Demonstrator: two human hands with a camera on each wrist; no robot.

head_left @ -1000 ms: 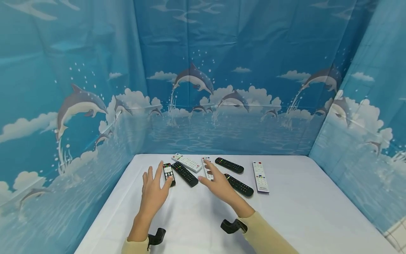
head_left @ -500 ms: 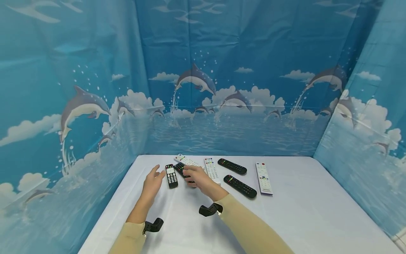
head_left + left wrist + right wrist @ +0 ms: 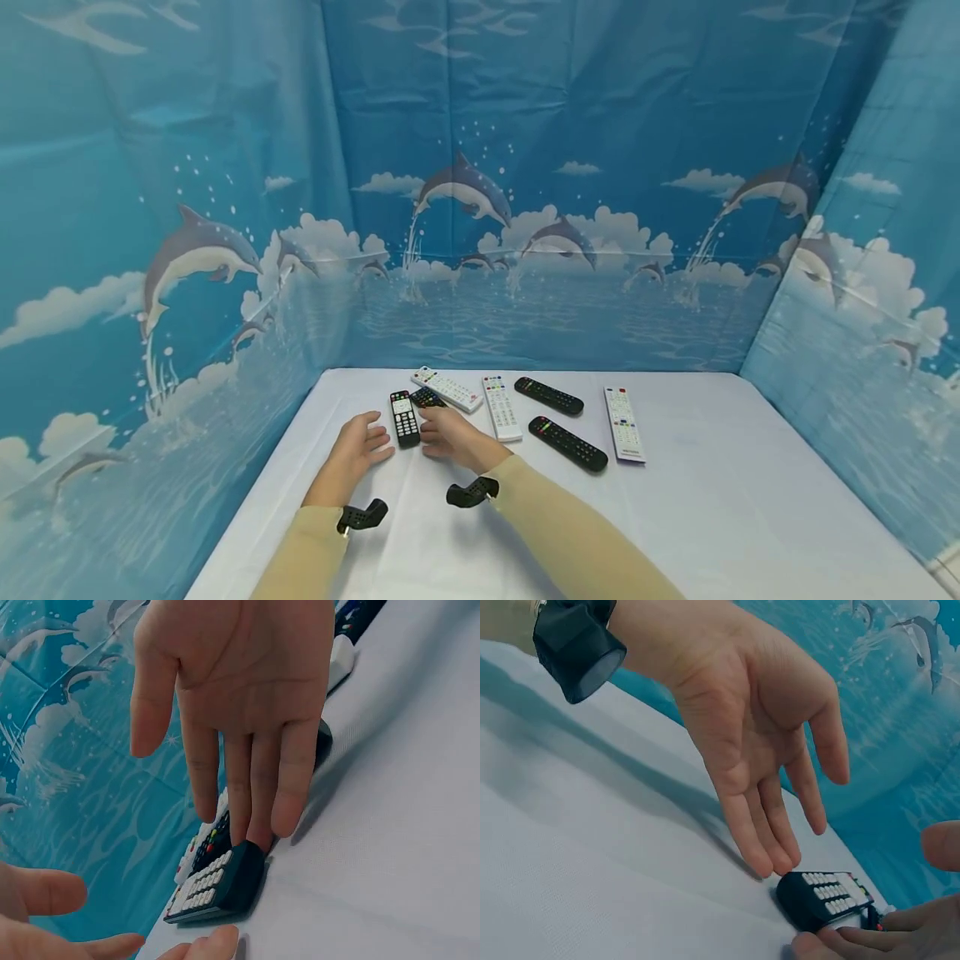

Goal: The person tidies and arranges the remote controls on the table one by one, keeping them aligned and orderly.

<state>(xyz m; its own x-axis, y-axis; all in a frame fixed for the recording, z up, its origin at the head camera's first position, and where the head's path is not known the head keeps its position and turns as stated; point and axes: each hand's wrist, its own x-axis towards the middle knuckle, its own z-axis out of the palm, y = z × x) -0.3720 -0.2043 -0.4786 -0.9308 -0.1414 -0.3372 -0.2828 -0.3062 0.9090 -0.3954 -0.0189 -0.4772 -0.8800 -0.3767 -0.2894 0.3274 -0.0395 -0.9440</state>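
Note:
A slim black remote control with white keys (image 3: 405,419) lies between my two hands. Nearest its left side is my left hand (image 3: 358,448), palm turned inward, fingers spread and relaxed, holding nothing. On its other side my right hand (image 3: 453,437) faces it with fingertips close to the edge. That hand hides most of a second black remote (image 3: 428,398). In the left wrist view my right hand (image 3: 244,712) shows a bare palm and straight fingers, just behind the slim remote (image 3: 221,889). The right wrist view shows my left hand (image 3: 757,735) with fingertips near the remote's lower end (image 3: 821,896).
A white remote (image 3: 447,389) lies slanted at the back, and another white one (image 3: 501,408) stands right of my right hand. Two black remotes (image 3: 549,396) and a white one (image 3: 624,423) lie farther right on the white table (image 3: 712,517). A dolphin curtain (image 3: 480,317) encloses the table.
My right hand has swung left from over the white remote and lowered beside the slim black one. My left hand has drawn back from over that remote and turned its palm inward.

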